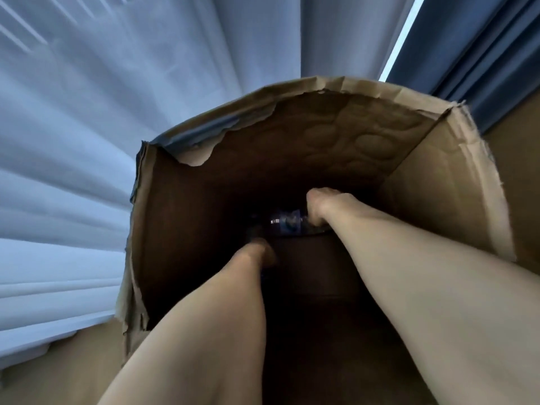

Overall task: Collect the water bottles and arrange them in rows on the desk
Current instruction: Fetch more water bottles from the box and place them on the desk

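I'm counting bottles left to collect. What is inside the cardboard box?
Inside the box, the right hand grips one bottle with a blue label. The left hand reaches into shadow; whatever else lies in the dark cannot be seen.

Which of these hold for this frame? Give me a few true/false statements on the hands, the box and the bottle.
1. The left hand and the right hand both reach deep inside the cardboard box. True.
2. The box's rim is cleanly cut. False: it is torn and ragged.
3. A water bottle lies at the bottom, with the right hand's fingers curled at its end. True.
4. The left hand lifts a bottle above the rim. False: it is low in shadow, and its grip is unclear.
5. Curtains hang behind the box. True.
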`<state>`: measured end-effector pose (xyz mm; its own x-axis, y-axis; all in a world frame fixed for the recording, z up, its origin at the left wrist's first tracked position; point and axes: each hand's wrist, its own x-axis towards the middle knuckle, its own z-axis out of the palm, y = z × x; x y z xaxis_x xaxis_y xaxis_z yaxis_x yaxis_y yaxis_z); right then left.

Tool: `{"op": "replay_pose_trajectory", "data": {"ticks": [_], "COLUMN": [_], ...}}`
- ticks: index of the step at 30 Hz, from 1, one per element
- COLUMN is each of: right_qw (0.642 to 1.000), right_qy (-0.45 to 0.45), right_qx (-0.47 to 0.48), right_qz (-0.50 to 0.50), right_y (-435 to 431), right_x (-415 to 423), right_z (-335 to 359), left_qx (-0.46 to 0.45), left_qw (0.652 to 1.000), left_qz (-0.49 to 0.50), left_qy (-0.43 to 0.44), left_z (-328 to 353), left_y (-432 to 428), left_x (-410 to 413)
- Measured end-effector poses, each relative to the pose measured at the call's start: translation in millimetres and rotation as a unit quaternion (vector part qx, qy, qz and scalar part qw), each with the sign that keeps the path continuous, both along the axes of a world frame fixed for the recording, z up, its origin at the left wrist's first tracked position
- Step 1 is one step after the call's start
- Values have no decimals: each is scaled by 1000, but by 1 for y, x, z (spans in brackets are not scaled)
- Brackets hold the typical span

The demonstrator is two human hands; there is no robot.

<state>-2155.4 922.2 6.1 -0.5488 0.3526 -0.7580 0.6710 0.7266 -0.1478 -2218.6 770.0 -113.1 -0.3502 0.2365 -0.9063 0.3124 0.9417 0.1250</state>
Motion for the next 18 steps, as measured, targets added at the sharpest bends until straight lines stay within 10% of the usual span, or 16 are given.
{"op": "replay_pose_trajectory", "data": {"ticks": [7,18], "right_qw": [998,996], "right_qy": [-37,-59], "right_qx": [7,38], "right_qz": [-53,-49], "right_y": [15,16], "right_x": [5,19], "right_z": [-65,-113], "left_qx": [55,-19], "left_qw": [980,968], "left_qz": [104,-64], "left_qy": [158,244], "left_z": [-18,-32], "left_y": [15,37], "left_x": [-6,-10]}}
